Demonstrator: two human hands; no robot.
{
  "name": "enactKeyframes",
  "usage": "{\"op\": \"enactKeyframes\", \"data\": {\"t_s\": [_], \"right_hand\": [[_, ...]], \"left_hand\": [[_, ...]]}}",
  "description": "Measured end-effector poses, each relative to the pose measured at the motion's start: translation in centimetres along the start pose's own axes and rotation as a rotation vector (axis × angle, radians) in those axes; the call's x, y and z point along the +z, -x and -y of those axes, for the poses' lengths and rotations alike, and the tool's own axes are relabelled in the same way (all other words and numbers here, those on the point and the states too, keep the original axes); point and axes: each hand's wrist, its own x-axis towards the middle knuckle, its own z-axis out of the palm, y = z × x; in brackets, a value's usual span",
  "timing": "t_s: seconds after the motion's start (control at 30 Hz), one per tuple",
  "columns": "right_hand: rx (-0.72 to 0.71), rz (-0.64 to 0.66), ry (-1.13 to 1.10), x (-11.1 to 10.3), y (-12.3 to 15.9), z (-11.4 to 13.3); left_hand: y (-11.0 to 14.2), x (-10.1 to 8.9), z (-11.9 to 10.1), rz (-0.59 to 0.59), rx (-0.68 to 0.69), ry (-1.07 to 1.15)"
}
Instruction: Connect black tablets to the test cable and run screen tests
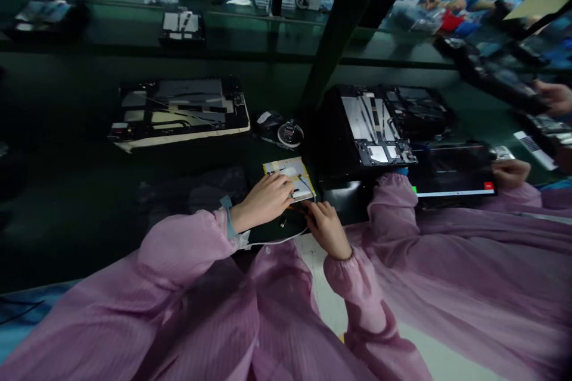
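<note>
My left hand (265, 200) lies on a small yellowish board (290, 174) with a white patch and thin wires, its fingers curled and pressed onto the board's near left part. My right hand (328, 227) sits at the board's near edge, fingers bent and pinching something small I cannot make out. A white cable (277, 241) runs under my left wrist. Both arms wear pink sleeves.
An opened tablet chassis (179, 112) lies to the far left, another (379, 128) to the right. A round black part (286, 131) sits behind the board. A neighbour in pink (509, 174) holds a dark tablet (453, 175). People in blue work across the bench.
</note>
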Motion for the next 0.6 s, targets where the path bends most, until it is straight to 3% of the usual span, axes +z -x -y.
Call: {"op": "enactKeyframes", "data": {"t_s": [0.1,0.27,0.43,0.53,0.6], "right_hand": [[-0.005,0.017,-0.179,-0.5,-0.5,0.0],[-0.031,0.183,-0.624,-1.6,-1.2,-0.5],[0.042,0.347,-1.115,-1.8,-1.2,-1.0],[0.068,0.331,-1.212,-1.5,-1.1,-0.9],[0.086,0.275,-1.182,-1.4,-1.3,-0.6]], "left_hand": [[0.0,0.5,-0.5,0.023,-0.093,-0.118],[-0.3,1.7,0.1,0.143,-0.086,-0.071],[-0.7,1.9,-0.1,0.092,-0.159,-0.048],[-0.7,1.1,0.0,0.066,-0.185,0.015],[0.0,0.0,0.2,-0.015,-0.244,0.223]]}}
